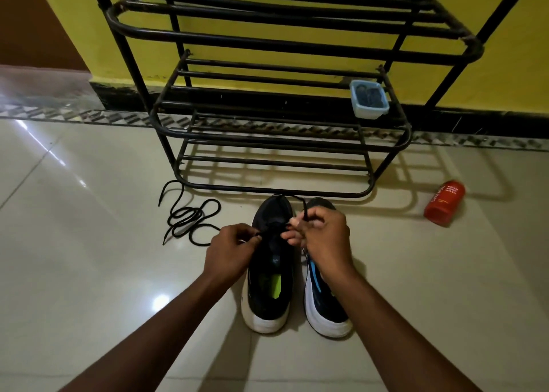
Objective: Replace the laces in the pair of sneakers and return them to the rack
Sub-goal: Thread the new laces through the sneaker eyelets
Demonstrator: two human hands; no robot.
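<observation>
My left hand (230, 252) and right hand (323, 237) each pinch an end of a black lace (303, 205) over the left sneaker (267, 305). It stands beside the right sneaker (325, 314) on the floor (89, 272), before the rack (267, 137). A loose lace (190, 216) lies coiled to their left.

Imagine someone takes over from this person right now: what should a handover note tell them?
Left hand pinches one end of a black lace at the left sneaker; right hand pinches the other end.
Both sneakers stand side by side on the floor in front of the rack; the right sneaker has its eyelets hidden under the hand. A loose lace lies coiled on the floor to the left.
Done: nothing finished; I cannot tell whether the held lace is going in or coming out.
Left: lace both sneakers, then set them on the rack.
</observation>
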